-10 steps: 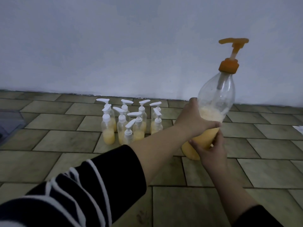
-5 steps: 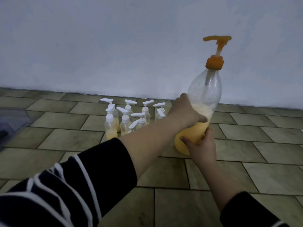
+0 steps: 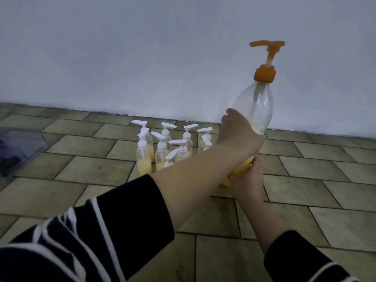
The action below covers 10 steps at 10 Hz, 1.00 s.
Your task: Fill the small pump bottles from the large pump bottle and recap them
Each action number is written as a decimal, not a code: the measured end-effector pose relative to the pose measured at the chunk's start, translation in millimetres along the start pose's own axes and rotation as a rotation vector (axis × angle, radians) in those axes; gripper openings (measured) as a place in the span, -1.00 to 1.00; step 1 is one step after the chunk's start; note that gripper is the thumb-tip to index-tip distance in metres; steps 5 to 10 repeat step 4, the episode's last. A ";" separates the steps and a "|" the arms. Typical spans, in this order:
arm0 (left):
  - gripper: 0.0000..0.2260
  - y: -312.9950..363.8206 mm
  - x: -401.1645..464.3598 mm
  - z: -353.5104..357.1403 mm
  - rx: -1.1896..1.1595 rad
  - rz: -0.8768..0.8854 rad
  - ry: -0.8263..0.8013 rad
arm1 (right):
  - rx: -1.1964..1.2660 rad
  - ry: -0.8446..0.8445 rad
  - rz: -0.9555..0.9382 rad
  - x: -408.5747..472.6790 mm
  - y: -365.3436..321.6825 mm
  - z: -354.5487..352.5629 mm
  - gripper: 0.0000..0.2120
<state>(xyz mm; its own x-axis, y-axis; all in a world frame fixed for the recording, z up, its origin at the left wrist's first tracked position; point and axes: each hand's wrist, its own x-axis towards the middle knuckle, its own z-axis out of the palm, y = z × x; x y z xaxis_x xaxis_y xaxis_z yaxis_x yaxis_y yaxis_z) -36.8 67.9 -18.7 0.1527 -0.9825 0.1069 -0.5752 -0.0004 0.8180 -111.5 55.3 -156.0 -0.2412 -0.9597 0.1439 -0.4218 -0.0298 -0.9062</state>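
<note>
Bottle (image 3: 253,110) shifted along tiled floor (image 3: 305,180) by wall (image 3: 142,58).

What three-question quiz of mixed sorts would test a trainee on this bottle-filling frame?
1. True or false: the large pump bottle is held by both hands.
2. What colour is the pump on the large pump bottle? A white, B orange, C blue.
3. Fill in: the small pump bottles stand on the tiled ____ by the wall.

Key
1. True: the left hand grips its middle and the right hand grips it lower down.
2. B: the pump is orange.
3. Floor.
</note>
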 end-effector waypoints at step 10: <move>-0.73 -68.2 -138.4 -33.3 -0.313 0.181 -0.372 | 0.205 -0.114 0.147 -26.3 -2.0 -18.3 -0.62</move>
